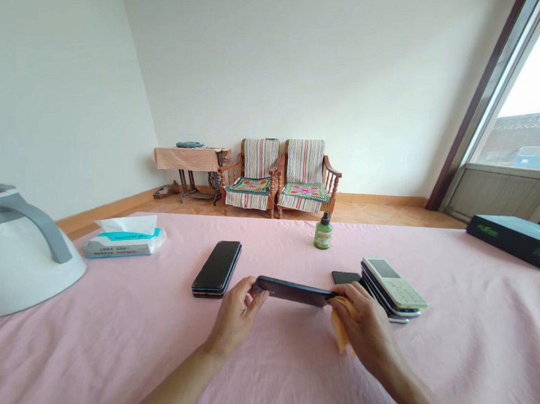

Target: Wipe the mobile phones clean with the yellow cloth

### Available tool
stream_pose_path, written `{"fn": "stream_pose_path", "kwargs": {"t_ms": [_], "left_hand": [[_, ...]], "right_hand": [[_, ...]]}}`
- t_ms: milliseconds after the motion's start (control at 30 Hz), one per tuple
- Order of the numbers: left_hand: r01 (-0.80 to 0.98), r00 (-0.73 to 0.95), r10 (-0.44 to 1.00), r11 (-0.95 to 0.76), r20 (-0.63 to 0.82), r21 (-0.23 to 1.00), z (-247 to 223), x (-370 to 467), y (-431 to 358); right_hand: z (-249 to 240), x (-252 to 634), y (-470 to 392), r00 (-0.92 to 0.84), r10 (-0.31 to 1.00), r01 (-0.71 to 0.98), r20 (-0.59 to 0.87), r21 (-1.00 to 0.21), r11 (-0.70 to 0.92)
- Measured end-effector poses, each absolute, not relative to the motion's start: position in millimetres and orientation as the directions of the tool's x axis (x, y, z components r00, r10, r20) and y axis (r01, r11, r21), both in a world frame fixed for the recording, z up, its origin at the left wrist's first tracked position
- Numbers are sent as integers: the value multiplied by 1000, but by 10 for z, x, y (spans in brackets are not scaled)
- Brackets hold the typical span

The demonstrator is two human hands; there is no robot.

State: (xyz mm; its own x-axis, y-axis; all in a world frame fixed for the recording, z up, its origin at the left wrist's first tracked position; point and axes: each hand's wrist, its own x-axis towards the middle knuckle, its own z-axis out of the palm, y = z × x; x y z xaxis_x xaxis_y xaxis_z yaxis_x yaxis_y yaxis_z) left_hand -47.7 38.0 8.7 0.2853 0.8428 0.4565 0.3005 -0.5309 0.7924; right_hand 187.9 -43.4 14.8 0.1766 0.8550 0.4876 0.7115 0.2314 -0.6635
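A dark smartphone is held tilted above the pink cloth, spanning the gap between both hands. My left hand pinches its left end between thumb and fingers. At the other end, my right hand is closed on a yellow cloth and presses it against the phone's edge. Left of the phone lies a neat stack of black smartphones. Just beyond my right hand stands another stack of phones, with a white keypad phone on top. A flat black phone lies partly hidden beside that stack.
Pink cloth covers the surface. A white and grey kettle stands at the far left, near a tissue pack. A green bottle stands behind the phones, and a black box lies far right. Two wooden chairs are beyond.
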Motion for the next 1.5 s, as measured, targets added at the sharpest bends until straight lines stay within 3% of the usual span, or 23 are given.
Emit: {"fn": "stream_pose_path", "kwargs": {"t_ms": [167,400,667,1033,1267,1500], "left_hand": [[385,359,809,-583,466,716,108,-488,344],[416,412,742,-670,529,615,161,-499,304],[460,464,721,-693,515,555,221,-506,269],[411,510,707,-700,489,583,226,-538,287],[372,534,705,-692,467,619,244,-548,271],[386,527,716,-682,459,621,261,-541,281]], "right_hand": [[82,1937,-394,158,815,774,557,-582,247],[60,1927,-378,184,801,789,570,-572,225],[181,1835,-442,389,660,783,643,-609,131],[289,1691,-224,46,759,877,649,-390,280],[160,1147,-312,-43,705,793,708,-405,455],[129,1294,-304,0,681,805,732,-405,434]]}}
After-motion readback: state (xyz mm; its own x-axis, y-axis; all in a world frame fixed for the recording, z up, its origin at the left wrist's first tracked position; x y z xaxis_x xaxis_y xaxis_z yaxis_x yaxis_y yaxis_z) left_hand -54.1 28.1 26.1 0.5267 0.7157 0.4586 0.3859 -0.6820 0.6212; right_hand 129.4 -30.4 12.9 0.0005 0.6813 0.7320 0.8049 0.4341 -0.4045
